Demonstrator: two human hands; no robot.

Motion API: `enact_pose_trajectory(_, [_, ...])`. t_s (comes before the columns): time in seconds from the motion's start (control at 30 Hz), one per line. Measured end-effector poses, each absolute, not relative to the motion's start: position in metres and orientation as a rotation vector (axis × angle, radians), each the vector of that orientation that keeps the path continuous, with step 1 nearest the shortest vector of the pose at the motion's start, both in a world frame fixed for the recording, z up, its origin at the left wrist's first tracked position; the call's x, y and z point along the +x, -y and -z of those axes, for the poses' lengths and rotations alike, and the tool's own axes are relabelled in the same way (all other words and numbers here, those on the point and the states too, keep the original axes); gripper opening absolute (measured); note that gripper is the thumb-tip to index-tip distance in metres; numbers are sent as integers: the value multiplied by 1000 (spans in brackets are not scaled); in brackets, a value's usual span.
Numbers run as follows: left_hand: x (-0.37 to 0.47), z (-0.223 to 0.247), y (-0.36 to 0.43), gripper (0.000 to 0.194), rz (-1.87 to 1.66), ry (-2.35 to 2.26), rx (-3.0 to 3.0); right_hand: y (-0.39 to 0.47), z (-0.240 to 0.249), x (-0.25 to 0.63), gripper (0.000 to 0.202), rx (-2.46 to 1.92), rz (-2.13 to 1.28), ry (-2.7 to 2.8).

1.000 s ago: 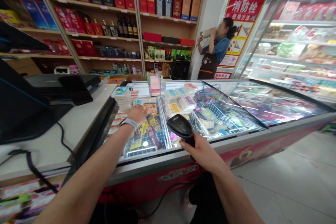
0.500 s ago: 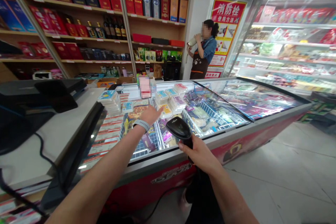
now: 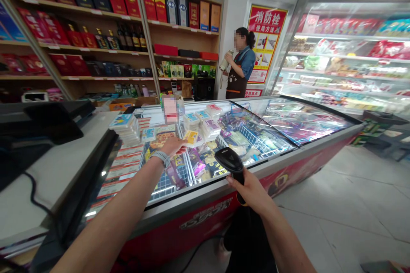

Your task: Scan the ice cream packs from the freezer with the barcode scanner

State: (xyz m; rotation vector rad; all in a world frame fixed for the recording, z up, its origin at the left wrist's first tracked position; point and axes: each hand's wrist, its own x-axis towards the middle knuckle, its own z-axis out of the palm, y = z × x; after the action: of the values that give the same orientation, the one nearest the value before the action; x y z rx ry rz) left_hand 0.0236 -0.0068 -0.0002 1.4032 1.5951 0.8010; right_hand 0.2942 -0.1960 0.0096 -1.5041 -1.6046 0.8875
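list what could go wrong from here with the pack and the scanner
The left hand appears to pinch the yellow-labelled pack by one edge, so it could slip.
The purple-labelled stack sits close beside that pack; a sideways bump might topple it.
The right hand holds the black scanner near the freezer's front rim, so it could knock against it.

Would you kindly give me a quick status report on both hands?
Left hand gripping yellow-and-white flat pack. Right hand holding black handheld barcode scanner. No obstruction visible between pack and scanner.
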Motion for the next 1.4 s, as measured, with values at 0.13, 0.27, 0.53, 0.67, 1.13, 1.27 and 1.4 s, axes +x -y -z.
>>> enact_pose_trajectory(0.13, [-6,0,24,32,-949,-1515,1451,193,-15,282,30,-1484,-896,1666])
enact_pose_trajectory(0.27, [-33,0,40,45,-1063,-1483,1571,188,-21,263,27,-1413,-901,1742])
enact_pose_trajectory(0.53, [-55,13,52,55,-1182,-1404,1735,175,-30,225,18,-1330,-879,1899])
enact_pose_trajectory(0.67, [-57,16,49,51,-1244,-1420,1760,172,-30,215,16,-1353,-884,1911])
enact_pose_trajectory(1.13, [-55,13,51,51,-1242,-1401,1730,171,-30,209,18,-1348,-860,1956])
enact_pose_trajectory(1.27, [-53,11,53,50,-1251,-1394,1647,171,-29,209,19,-1342,-875,1946])
enact_pose_trajectory(1.4, [-51,13,53,47,-1244,-1391,1555,171,-29,209,17,-1349,-878,1934])
